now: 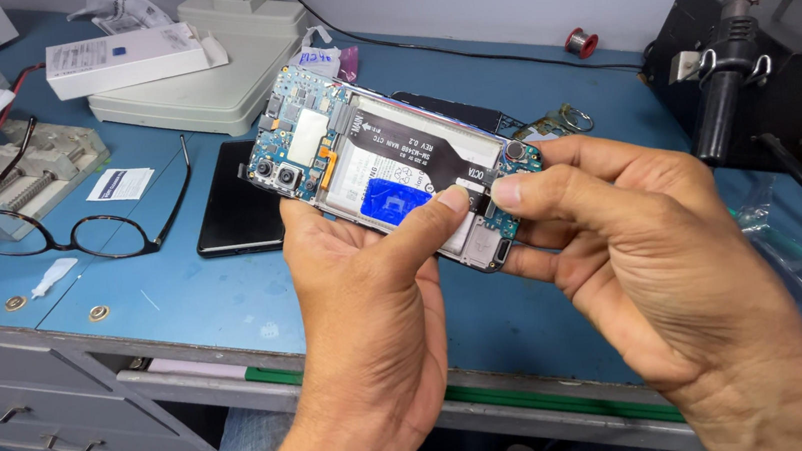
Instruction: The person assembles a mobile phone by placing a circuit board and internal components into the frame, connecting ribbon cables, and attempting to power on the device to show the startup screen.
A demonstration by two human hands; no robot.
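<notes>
At the centre of the frame both hands hold an opened black smartphone with its back cover off, blue circuit board and battery exposed (385, 172), above the blue worktop (177, 291). The left hand (369, 300) cradles it from below with its thumb pressed on the lower flex connector, while the right hand (623, 230) pinches the phone's right end, fingers closed together. Judging by this, firm, level thumb pressure with the frame well supported suits the connector best; black-rimmed glasses (69, 228) lie at the left.
</notes>
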